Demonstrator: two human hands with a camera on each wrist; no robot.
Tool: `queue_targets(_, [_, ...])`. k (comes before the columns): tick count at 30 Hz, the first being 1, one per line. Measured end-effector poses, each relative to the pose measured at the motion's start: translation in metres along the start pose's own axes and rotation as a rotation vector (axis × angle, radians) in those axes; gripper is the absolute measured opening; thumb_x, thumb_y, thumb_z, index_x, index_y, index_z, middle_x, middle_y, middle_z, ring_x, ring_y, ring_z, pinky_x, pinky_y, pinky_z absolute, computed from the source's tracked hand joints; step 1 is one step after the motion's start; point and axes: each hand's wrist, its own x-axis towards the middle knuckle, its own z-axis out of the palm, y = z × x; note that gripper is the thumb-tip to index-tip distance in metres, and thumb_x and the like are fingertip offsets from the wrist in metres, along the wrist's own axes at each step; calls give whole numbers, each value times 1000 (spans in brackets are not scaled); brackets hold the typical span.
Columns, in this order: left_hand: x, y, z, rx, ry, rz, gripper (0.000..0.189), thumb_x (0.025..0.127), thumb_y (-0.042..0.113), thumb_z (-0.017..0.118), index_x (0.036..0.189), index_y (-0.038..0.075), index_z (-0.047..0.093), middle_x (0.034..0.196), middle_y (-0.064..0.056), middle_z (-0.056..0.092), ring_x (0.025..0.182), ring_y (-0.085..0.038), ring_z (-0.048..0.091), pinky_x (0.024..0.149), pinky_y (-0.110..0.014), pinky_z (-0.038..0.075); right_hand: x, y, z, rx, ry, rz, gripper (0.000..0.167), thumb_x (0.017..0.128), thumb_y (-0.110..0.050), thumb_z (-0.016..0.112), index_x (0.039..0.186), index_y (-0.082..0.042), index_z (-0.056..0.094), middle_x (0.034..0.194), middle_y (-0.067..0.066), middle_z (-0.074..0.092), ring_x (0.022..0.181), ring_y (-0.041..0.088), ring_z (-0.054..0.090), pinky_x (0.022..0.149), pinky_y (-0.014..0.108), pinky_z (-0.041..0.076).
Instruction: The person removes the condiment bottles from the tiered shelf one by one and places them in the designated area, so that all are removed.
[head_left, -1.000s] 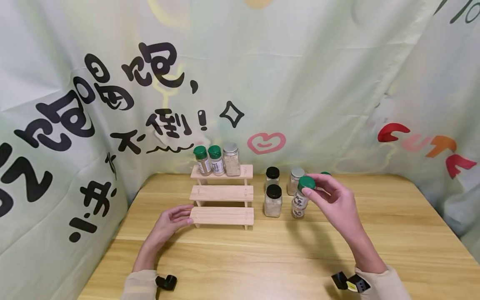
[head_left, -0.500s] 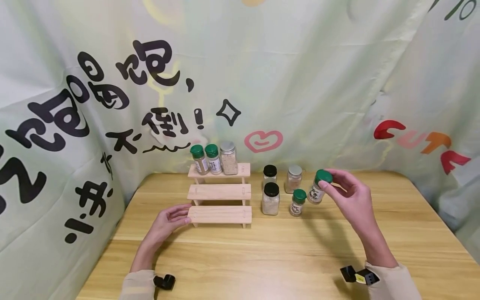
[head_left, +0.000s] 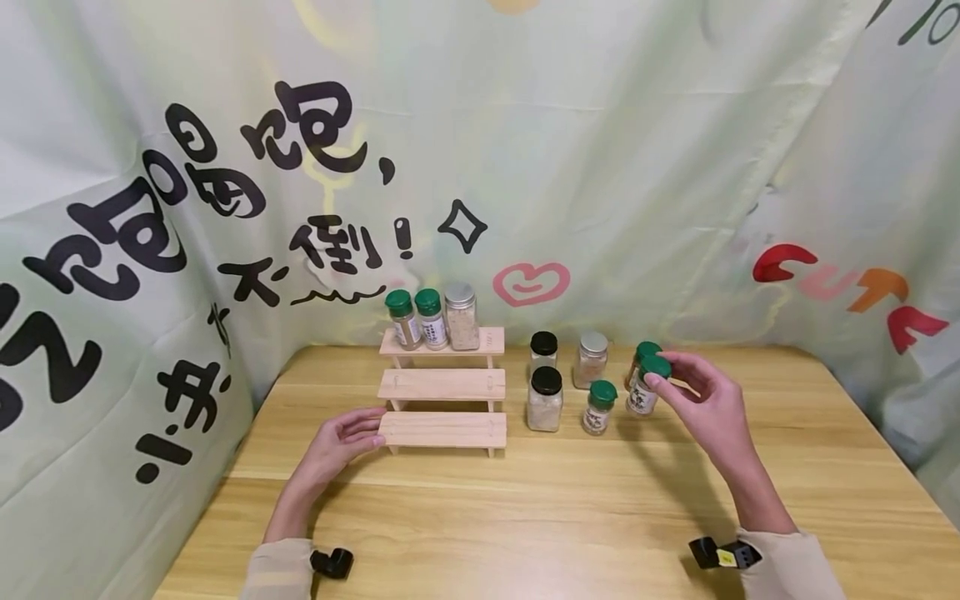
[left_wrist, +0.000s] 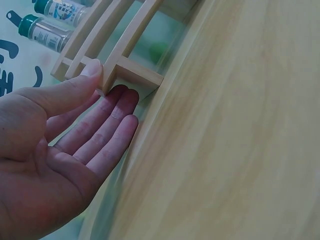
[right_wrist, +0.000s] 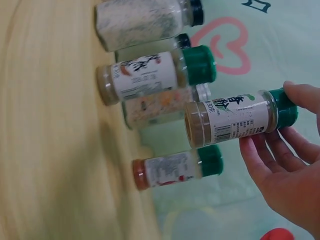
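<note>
My right hand [head_left: 705, 400] pinches the green cap of a spice jar [head_left: 642, 395] between thumb and fingers. In the right wrist view this jar [right_wrist: 235, 119] shows a white label and pale powder. Just behind it is another green-capped jar [head_left: 637, 363], with reddish contents [right_wrist: 175, 169]. A smaller-looking green-capped jar [head_left: 597, 410] stands to its left. My left hand [head_left: 335, 450] holds the left end of the lowest step of a three-tier wooden rack [head_left: 442, 430], thumb [left_wrist: 92, 68] against the wood and fingers at the other side.
On the rack's top step stand two green-capped jars [head_left: 431, 321] and a silver-lidded jar [head_left: 462, 318]. Between rack and right hand are two black-lidded jars [head_left: 544, 400] and another silver-lidded jar [head_left: 591, 362]. A printed curtain [head_left: 637, 208] hangs behind the table [head_left: 525, 517].
My right hand has carried the green-capped jar rightward from beside the smaller-looking jar, then slightly nearer me, uncovering the reddish jar behind. My left hand stays at the rack.
</note>
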Motion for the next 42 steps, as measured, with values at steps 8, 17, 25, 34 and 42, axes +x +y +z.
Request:
queue_targets(8, [6, 0, 3, 8, -22, 1, 57, 91, 6, 78, 142, -7, 54, 133, -29, 62, 113, -23, 69, 94, -29, 57, -7, 10, -8, -35, 1, 25, 36, 95, -7, 75, 128, 4, 64, 115, -8, 68, 106, 1, 64, 87, 12, 54])
queue_targets(17, [4, 0, 2, 4, -8, -10, 56, 92, 5, 77, 142, -7, 54, 133, -29, 61, 112, -20, 69, 94, -28, 57, -13, 24, -10, -67, -43, 19, 34, 96, -7, 74, 127, 4, 64, 115, -5, 68, 108, -1, 63, 87, 12, 53])
queue_targets(25, [0, 0, 2, -12, 14, -19, 56, 91, 3, 77, 141, -8, 54, 133, -29, 61, 111, -17, 69, 94, -28, 57, -16, 34, -9, -64, -71, 37, 35, 96, -10, 74, 127, 3, 63, 117, -1, 67, 110, -1, 62, 89, 12, 53])
queue_targets(34, [0, 1, 2, 0, 16, -24, 57, 90, 4, 78, 141, -7, 55, 132, -28, 62, 111, -18, 69, 94, -27, 57, -19, 42, -9, -50, -98, 67, 37, 97, -13, 73, 130, 2, 62, 120, 2, 66, 111, 0, 61, 89, 11, 52])
queue_targets(42, [-1, 2, 1, -11, 25, -29, 57, 90, 1, 77, 141, -9, 54, 134, -29, 61, 110, -15, 69, 94, -27, 57, -19, 45, -9, -58, -107, 74, 38, 97, -15, 74, 129, 1, 62, 120, 4, 65, 111, -2, 60, 89, 11, 52])
